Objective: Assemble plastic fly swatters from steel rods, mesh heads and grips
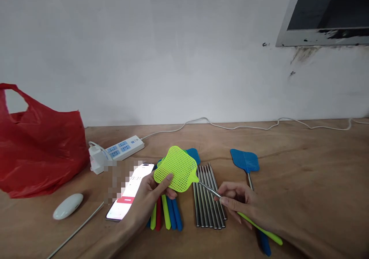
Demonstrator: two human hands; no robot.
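Observation:
A yellow-green fly swatter (pixel 180 170) with a perforated head is held between my two hands, above the table. My left hand (pixel 157 190) pinches the head at its left side, thumb on top. Farther down, my right hand (pixel 236 199) grips the metal rod, and the green handle (pixel 262 228) runs out below it. Under the swatter lies a row of metal rods (pixel 207 201). Left of them are several coloured handles (pixel 170 213) in blue, green and red, partly hidden by my left hand. A blue fly swatter (pixel 245 161) lies at the right, partly behind my right hand.
A lit phone (pixel 135 190) lies left of my left hand. Beyond it sits a white power strip (pixel 125 147), its cable (pixel 239 127) running along the wall. A red plastic bag (pixel 43 151) stands at the far left, with a white mouse (pixel 68 206) in front.

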